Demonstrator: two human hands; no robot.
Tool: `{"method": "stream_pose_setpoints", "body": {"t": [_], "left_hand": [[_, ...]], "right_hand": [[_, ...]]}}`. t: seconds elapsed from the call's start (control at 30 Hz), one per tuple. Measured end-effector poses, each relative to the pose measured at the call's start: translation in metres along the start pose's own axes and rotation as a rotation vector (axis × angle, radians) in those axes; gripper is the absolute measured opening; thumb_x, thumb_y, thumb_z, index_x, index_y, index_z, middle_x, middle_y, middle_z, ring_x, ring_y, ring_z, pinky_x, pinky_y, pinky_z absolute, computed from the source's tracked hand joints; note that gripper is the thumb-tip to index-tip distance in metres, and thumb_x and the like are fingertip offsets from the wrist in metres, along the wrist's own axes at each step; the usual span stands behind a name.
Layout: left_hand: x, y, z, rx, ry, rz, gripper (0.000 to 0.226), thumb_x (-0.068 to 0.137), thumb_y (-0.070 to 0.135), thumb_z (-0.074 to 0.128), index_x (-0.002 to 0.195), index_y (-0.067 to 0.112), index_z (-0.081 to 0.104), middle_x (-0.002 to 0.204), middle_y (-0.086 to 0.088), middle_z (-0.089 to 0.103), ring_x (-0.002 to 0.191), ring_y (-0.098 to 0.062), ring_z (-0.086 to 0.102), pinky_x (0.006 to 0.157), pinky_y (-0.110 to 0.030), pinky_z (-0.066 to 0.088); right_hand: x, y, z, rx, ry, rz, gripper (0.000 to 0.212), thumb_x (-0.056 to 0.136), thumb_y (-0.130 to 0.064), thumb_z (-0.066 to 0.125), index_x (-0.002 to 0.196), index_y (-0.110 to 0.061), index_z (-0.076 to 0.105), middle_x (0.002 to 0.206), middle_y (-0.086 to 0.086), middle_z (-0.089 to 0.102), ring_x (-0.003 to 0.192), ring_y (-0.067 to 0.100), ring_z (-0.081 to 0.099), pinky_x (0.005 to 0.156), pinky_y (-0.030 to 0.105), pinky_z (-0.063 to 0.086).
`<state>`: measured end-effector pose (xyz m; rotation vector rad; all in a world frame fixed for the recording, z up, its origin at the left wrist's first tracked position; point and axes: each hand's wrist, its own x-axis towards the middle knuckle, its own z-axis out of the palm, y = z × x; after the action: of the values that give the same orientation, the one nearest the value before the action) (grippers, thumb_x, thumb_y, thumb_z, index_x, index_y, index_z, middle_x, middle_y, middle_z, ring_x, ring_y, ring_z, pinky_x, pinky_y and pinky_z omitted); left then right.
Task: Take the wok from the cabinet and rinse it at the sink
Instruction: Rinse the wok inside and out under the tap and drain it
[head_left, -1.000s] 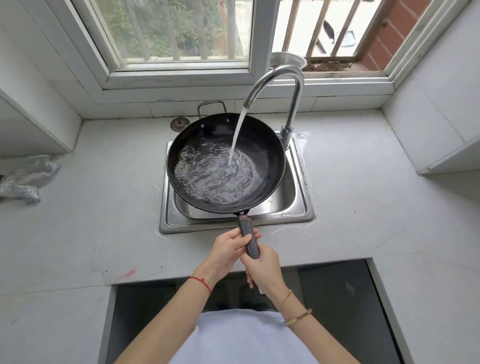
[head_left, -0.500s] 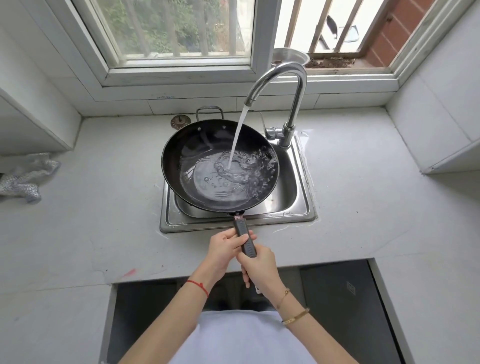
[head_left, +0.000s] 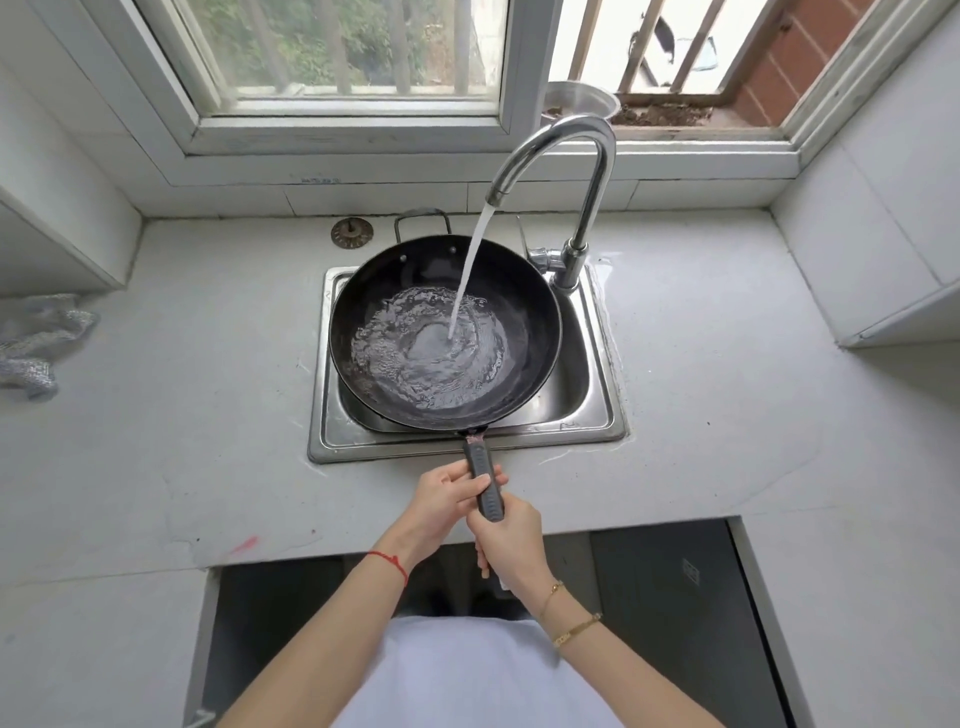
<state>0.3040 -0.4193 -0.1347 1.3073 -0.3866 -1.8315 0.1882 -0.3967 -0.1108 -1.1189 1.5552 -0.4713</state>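
I gripped the wok (head_left: 445, 332) handle with my left hand (head_left: 445, 493) and right hand (head_left: 506, 540); over the sink (head_left: 605, 374), its water had swirled back to centre, rinsing under way.

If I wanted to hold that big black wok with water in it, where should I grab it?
Probably the long grey handle, from the near side, where it sticks out over the counter edge. Both hands grip it there: left hand in front, right hand behind. The wok holds water, so two hands likely steady it; the far loop handle sits behind the stream.
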Motion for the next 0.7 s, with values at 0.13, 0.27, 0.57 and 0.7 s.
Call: {"method": "stream_pose_setpoints", "body": {"t": [0.13, 0.27, 0.57, 0.7], "left_hand": [[0.0, -0.004, -0.005, 0.038, 0.021, -0.009, 0.035, 0.091, -0.007, 0.056, 0.125, -0.01, 0.056, 0.117, -0.019, 0.069, 0.102, -0.02, 0.071, 0.08, -0.024, 0.057], [0.0, -0.007, -0.007, 0.045, 0.042, -0.029, 0.034, 0.091, -0.009, 0.055, 0.125, -0.009, 0.056, 0.118, -0.019, 0.068, 0.099, -0.016, 0.071, 0.077, -0.022, 0.057], [0.003, -0.009, -0.002, 0.078, 0.066, -0.051, 0.034, 0.09, -0.008, 0.057, 0.124, -0.01, 0.057, 0.118, -0.019, 0.069, 0.103, -0.021, 0.071, 0.079, -0.024, 0.058], [0.004, -0.009, 0.002, 0.097, 0.106, -0.057, 0.03, 0.09, -0.004, 0.059, 0.119, -0.009, 0.061, 0.114, -0.021, 0.07, 0.103, -0.026, 0.071, 0.08, -0.024, 0.059]], "right_hand": [[0.001, 0.005, 0.006, -0.006, -0.028, 0.002, 0.024, 0.094, -0.018, 0.057, 0.071, -0.012, 0.057, 0.045, 0.001, 0.054, 0.032, 0.014, 0.051, 0.036, 0.024, 0.043], [0.006, 0.011, 0.006, -0.023, -0.089, 0.013, 0.024, 0.095, -0.021, 0.058, 0.072, -0.014, 0.055, 0.044, -0.002, 0.055, 0.033, 0.013, 0.053, 0.037, 0.022, 0.044], [0.017, 0.016, -0.01, -0.096, -0.255, 0.032, 0.026, 0.094, -0.038, 0.058, 0.085, -0.014, 0.059, 0.062, 0.006, 0.065, 0.048, 0.019, 0.064, 0.049, 0.029, 0.056], [0.027, 0.015, -0.037, -0.241, -0.319, -0.026, 0.023, 0.091, -0.043, 0.064, 0.088, -0.02, 0.061, 0.067, -0.006, 0.064, 0.054, 0.006, 0.058, 0.054, 0.021, 0.049]]}}
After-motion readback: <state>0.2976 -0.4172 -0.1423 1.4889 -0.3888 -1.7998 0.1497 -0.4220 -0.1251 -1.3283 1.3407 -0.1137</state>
